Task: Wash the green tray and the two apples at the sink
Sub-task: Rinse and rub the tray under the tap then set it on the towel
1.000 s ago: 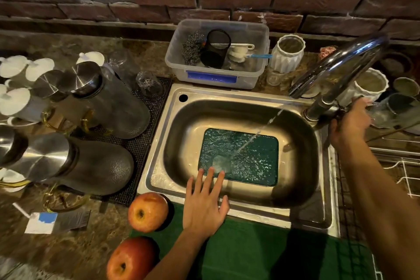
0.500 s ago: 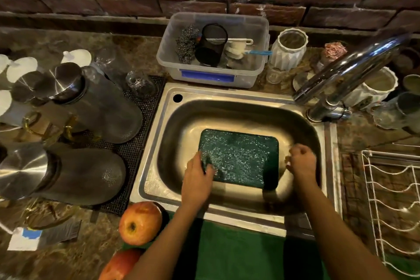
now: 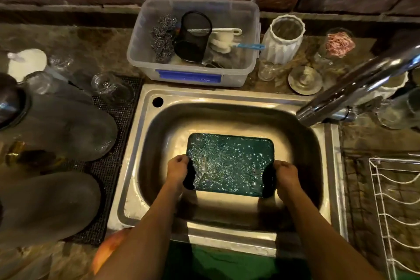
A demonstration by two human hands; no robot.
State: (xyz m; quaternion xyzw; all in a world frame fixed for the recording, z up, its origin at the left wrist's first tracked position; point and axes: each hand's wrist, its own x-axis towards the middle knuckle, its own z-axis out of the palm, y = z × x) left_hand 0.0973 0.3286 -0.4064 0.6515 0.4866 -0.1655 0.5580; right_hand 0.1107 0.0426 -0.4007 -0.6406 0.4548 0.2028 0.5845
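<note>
Green tray (image 3: pixel 229 163) inside the sink (image 3: pixel 229 102), wet, long axis running left to right. Gripped at its short ends: left hand (image 3: pixel 178 171) curled round the left edge, right hand (image 3: pixel 286 175) round the right. One apple (image 3: pixel 109 248) just beside the sink's near-left corner, nearer the left hand.

— Where's the green tray (image 3: pixel 229 165)?

— Down in the steel sink (image 3: pixel 150 143), a dark green rectangle with rounded corners, its face covered in glinting water drops. The left hand (image 3: pixel 178 171) grips its left short edge, the right hand (image 3: pixel 286 174) its right one. The near edge looks raised off the basin floor.

— And the apples?

— Only one apple (image 3: pixel 106 250) shows, red-orange and blurred, on the counter by the sink's near left corner, partly behind the left forearm.
</note>
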